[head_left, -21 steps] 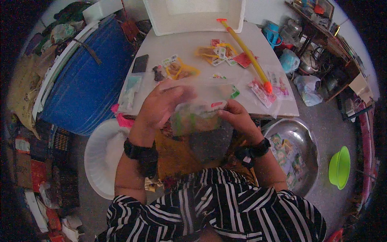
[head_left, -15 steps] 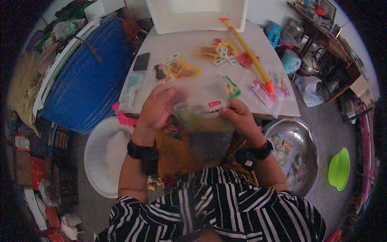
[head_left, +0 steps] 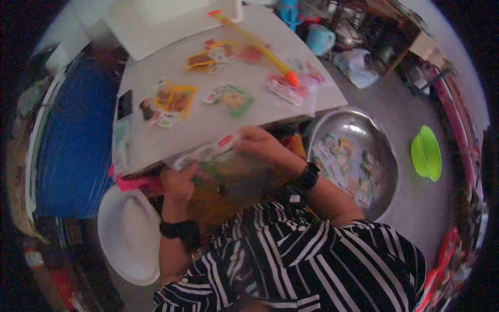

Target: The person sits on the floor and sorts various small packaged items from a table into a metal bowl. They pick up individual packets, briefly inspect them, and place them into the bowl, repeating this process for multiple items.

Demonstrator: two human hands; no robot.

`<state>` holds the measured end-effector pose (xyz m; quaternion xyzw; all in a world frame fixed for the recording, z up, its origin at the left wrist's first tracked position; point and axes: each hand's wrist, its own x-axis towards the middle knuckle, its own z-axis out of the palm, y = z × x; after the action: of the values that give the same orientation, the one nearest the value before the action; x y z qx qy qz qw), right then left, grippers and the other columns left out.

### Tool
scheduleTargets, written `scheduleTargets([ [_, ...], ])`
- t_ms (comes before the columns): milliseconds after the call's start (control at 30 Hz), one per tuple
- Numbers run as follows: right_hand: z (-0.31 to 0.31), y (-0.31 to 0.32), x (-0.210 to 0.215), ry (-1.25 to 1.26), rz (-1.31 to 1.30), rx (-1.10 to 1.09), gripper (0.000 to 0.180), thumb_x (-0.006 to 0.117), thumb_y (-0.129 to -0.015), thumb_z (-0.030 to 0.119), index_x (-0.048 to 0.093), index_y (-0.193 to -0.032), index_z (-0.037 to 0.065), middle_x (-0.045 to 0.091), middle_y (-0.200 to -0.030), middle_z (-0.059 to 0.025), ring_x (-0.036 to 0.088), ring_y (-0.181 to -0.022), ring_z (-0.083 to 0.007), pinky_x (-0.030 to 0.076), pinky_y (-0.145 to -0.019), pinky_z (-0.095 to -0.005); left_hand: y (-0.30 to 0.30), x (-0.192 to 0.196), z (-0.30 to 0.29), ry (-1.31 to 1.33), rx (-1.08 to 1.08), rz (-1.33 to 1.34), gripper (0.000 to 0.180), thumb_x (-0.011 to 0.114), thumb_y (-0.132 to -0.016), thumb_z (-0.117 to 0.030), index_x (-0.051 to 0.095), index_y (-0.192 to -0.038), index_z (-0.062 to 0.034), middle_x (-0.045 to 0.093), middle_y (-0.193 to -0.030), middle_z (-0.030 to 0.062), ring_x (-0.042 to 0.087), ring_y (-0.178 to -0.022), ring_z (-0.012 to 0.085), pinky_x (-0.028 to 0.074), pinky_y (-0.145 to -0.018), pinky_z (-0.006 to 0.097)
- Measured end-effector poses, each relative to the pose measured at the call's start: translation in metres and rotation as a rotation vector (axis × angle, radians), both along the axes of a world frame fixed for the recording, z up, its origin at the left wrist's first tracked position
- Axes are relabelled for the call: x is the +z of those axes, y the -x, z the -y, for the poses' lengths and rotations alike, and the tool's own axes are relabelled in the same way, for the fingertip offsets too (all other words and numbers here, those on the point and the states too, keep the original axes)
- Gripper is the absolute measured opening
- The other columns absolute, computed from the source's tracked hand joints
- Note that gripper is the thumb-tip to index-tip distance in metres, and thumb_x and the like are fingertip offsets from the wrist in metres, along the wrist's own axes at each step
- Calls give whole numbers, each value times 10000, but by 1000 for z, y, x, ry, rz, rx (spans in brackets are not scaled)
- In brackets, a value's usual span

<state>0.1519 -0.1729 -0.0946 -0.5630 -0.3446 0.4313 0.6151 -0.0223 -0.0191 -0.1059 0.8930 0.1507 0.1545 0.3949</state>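
Note:
Between my two hands, near the front edge of the table, a clear plastic packet (head_left: pixel 208 151) is stretched out. It has a white top strip with a red label, and a greenish lower part that is blurred. My left hand (head_left: pixel 178 183) pinches its left end, while my right hand (head_left: pixel 258 147) has thumb and fingers closed on the right end. Just beyond them on the pale table (head_left: pixel 208 115) lies a green-edged packet (head_left: pixel 235 100). Yellow packets (head_left: pixel 175 100) and more yellow packets (head_left: pixel 210 57) lie farther back, with pink packets (head_left: pixel 287 89) to the right.
A yellow tube with orange ends (head_left: pixel 257 46) and a dark phone (head_left: pixel 125 104) lie on the table. A white foam box (head_left: pixel 171 26) stands behind. On the floor are a metal basin (head_left: pixel 387 156) holding packets, a white tub (head_left: pixel 127 236) and a green basin (head_left: pixel 427 153).
My view has turned, so the table appears shifted left. The packet, held higher and blurred before, is lower and slants up to the right. My left hand has come down and closed on its end.

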Motion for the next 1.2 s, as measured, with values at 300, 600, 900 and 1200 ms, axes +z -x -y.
scheduleTargets([
  [300,31,-12,10,-85,57,131,190,543,-705,119,479,-854,22,515,-790,-23,493,-775,-110,397,-676,-240,-11,16,40,556,50,-13,195,492,-759,-120,500,-918,-7,538,-847,58,503,-755,149,398,-683,262],
  [600,49,-22,16,82,483,251,327,555,-699,165,452,-965,5,512,-870,-52,479,-810,-142,397,-712,-284,-18,-7,44,484,-43,-106,169,488,-763,-113,510,-908,-30,542,-834,53,508,-743,147,413,-660,262],
  [900,52,-5,-36,-97,-240,194,243,510,-738,106,488,-964,19,521,-885,-14,457,-850,-89,378,-751,-247,-34,-4,39,1167,107,41,237,466,-744,-38,433,-977,-8,520,-904,93,519,-820,217,445,-687,324],
  [1200,98,-35,-26,268,-111,-146,117,516,-731,154,511,-782,49,494,-741,12,463,-693,-68,396,-615,-218,-49,-45,39,1357,-5,26,172,460,-766,-98,436,-930,-51,512,-878,80,506,-816,196,407,-723,336],
])
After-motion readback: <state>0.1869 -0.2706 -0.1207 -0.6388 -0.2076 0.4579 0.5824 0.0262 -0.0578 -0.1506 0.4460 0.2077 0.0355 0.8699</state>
